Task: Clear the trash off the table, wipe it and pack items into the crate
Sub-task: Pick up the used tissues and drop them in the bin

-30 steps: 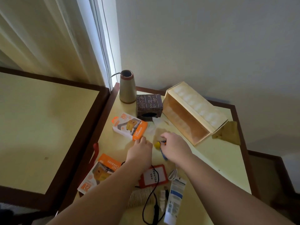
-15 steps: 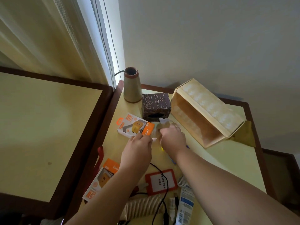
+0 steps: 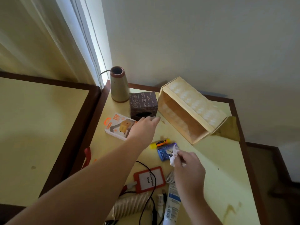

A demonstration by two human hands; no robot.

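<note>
Two hands worked over the table (image 3: 215, 159). The left hand (image 3: 144, 127) reached toward the dark box (image 3: 143, 105), its fingers loosely curled just in front of the box's oval opening; blur made it hard to say whether they touched the box or held anything. The right hand (image 3: 188, 166) pinched a crumpled white tissue (image 3: 174, 155) between thumb and fingers, above the near end of a blue packet (image 3: 164, 152). A yellow glue stick (image 3: 159, 143) lay just beyond that packet. The crate (image 3: 190, 111) rested on its side near the far edge, its open face turned toward the hands, with a yellowish cloth (image 3: 229, 129) just behind its right end. A tapered vase (image 3: 119, 86) stood at the far left corner, beside the box. An orange-and-white carton (image 3: 117, 125) lay partly under the left wrist. Nearer the camera sat a red badge holder (image 3: 149, 179), a black cable (image 3: 151, 184) crossing it, a ribbed paper cup (image 3: 133, 207) on its side, and a white tube (image 3: 172, 205). A pale brown stain (image 3: 230, 210) marked the table's near right part.
</note>
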